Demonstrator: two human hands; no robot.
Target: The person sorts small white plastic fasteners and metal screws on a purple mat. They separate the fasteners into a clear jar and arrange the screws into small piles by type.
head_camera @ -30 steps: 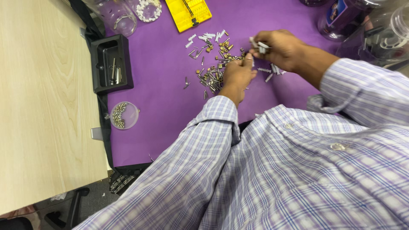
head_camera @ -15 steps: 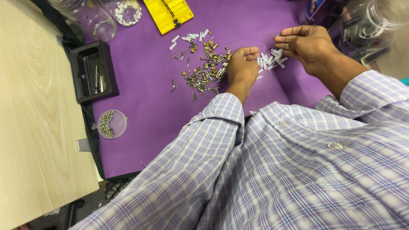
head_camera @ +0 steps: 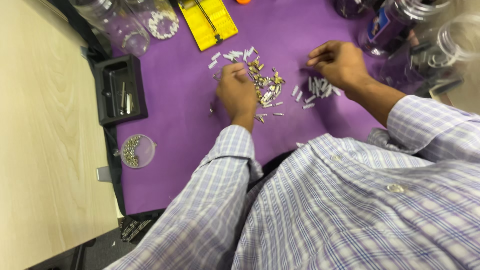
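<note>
Purple mat (head_camera: 190, 165) kept the small metal parts (head_camera: 265, 89) visible mid-worktop; my left hand (head_camera: 237, 92) pinched into their pile, my right hand (head_camera: 340, 62), fingers curled, hovered over the sorted silver pieces (head_camera: 317, 90).

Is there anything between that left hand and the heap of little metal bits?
Nothing visible. The left hand rests right at the mixed heap on the purple mat, fingers touching its edge.

A pale wooden desk (head_camera: 35, 150) carries a purple mat (head_camera: 180, 125). On the mat lie a heap of small metal parts (head_camera: 265, 87), a black rectangular tray (head_camera: 120, 90), a flat yellow case (head_camera: 207, 20), a small round clear dish (head_camera: 137, 151) and clear plastic jars (head_camera: 120, 25).
</note>
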